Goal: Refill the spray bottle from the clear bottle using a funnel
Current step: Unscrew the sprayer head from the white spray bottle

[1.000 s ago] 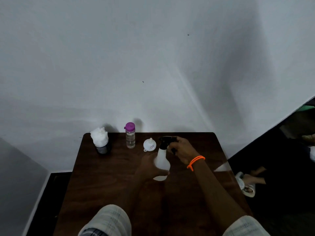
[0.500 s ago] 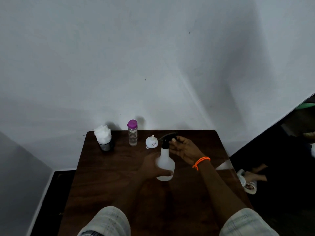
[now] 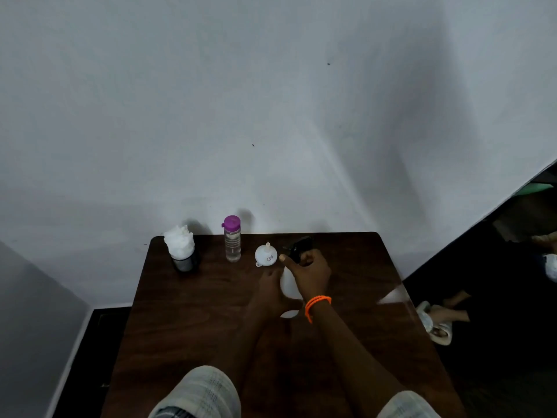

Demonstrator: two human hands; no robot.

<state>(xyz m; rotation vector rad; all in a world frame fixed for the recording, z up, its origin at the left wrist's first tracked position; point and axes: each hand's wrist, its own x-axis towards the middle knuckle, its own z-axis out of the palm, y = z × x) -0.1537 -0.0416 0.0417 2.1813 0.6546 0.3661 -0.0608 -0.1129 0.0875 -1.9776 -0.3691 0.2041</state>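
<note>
Spray bottle point(image 3: 288, 286) stands on the bench point(image 3: 187, 312) between my 2 hands, its white body mostly hidden behind them. My left hand point(image 3: 271, 292) wraps the body from the side, fingers point(image 3: 269, 274) curled onto it to hold it steady. My right hand point(image 3: 310, 271) sits on top, fingers clamped on the black spray head point(image 3: 300, 247), thumb pointing toward the funnel point(image 3: 265, 254).

I judge this to be the opening step: getting the spray head off so the neck is free. I cannot tell from here whether the head is loose on its threads or tight.

The funnel lies just beyond my right thumb, mouth down with its spout up, near but apart from my fingers. The clear bottle point(image 3: 232, 242) with its purple cap point(image 3: 231, 222) stands farther out past the funnel, cap on, with liquid showing inside. A dark cup stuffed with white tissue point(image 3: 180, 251) stands well off to the far left of my left fingers.

Next I would need to turn the head off while the left hand resists the twist, lift it clear with its dip tube, and lay it on the bench. Then 1 hand goes for the funnel and flips it spout down into the neck. After that the purple cap must come off before any pouring.
</note>
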